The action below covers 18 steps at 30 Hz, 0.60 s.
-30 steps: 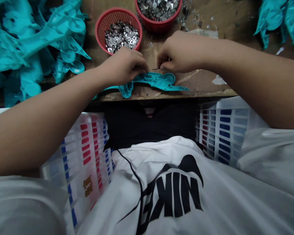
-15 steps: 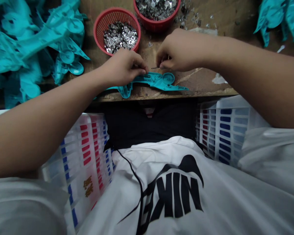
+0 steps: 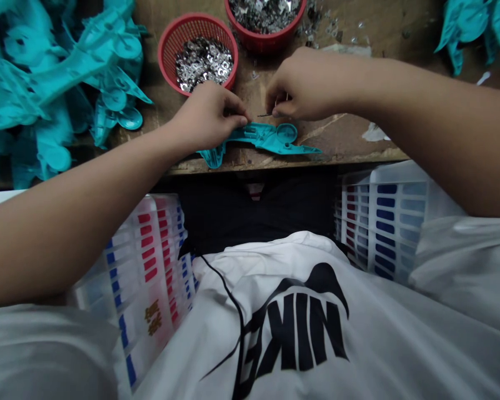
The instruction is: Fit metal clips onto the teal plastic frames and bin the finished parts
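Note:
A turquoise moulded plastic part with a round cup and a pointed end lies along the table's near edge. My left hand is closed, its thumb and fingertips pinched at the part's upper edge; whatever is between them is too small to make out. Just to the right, my right hand is closed around a thin dark pointed tool, with its tip directed left toward the left fingertips. The tool's kind does not show, and its tip is just above the part.
Two red baskets, one nearer and one farther back, hold small shiny metal pieces. Turquoise parts are heaped at left, with more at far right. White plastic crates flank my legs below the wooden table.
My left hand has shifted very slightly left along the turquoise part. The right hand with the thin tool stays almost still.

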Tool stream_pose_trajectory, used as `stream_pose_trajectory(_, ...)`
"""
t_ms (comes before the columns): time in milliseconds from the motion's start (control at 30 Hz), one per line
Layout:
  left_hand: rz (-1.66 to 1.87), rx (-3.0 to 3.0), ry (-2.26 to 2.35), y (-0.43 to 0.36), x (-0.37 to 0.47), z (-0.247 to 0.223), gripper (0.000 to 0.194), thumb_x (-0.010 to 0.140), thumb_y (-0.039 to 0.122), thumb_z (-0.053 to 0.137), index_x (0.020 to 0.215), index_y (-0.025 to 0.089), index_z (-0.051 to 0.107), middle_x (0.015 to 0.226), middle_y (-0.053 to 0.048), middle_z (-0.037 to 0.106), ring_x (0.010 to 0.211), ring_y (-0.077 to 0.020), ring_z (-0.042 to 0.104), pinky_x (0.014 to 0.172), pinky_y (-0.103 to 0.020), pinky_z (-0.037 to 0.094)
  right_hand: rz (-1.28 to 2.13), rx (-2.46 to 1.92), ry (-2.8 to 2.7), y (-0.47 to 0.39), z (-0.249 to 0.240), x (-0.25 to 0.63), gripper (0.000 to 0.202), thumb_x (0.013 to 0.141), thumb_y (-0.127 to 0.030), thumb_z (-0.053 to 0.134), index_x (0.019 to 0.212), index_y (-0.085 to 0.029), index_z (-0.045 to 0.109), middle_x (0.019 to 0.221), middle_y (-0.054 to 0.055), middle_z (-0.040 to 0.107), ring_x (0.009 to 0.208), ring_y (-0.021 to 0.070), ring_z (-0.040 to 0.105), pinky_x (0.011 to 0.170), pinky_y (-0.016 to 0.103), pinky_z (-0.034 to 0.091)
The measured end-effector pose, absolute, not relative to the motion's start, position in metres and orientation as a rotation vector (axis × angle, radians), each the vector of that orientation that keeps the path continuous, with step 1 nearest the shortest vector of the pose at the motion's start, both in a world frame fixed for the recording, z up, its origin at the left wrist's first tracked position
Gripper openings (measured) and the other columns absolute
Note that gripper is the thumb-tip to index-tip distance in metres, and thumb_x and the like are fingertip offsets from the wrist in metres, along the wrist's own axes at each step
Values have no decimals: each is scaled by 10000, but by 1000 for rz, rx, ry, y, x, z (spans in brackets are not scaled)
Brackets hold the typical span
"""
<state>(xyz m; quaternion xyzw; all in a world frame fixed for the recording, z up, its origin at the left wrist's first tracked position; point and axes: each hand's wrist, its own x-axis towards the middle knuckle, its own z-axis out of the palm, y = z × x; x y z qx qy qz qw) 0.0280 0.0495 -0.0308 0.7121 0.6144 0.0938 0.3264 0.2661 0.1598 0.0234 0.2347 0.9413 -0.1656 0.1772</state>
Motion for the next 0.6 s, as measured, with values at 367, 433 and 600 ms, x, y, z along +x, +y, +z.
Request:
stream_pose_trajectory(367, 181, 1831, 1728, 43, 39, -28, 532, 1124, 335, 619, 1470, 112, 955, 1377, -137, 959, 1217, -308, 803, 1316, -493, 638, -495, 676, 2734, 159, 16, 266, 297, 1234, -28, 843, 1488, -70, 991, 1375, 253, 943, 1400, 582, 901, 1252, 723, 697)
stream_pose_trajectory(433, 156, 1836, 1727, 43, 38, -27, 539, 1151, 359, 598, 1495, 134, 947, 1407, -129, 958, 1225, -303, 801, 1323, -485, 639, -505, 684, 2734, 159, 16, 266, 298, 1232, -22, 847, 1488, -70, 992, 1377, 255, 943, 1403, 578, 901, 1259, 725, 693)
stream_pose_trajectory(600, 92, 1850, 1716, 43, 39, -22, 575, 1206, 368, 553, 1555, 105, 927, 1477, -167, 931, 1289, -329, 810, 1346, -524, 627, -500, 705, 2723, 159, 15, 265, 326, 1204, 16, 838, 1474, -67, 1001, 1361, 263, 943, 1390, 597, 901, 1245, 744, 696)
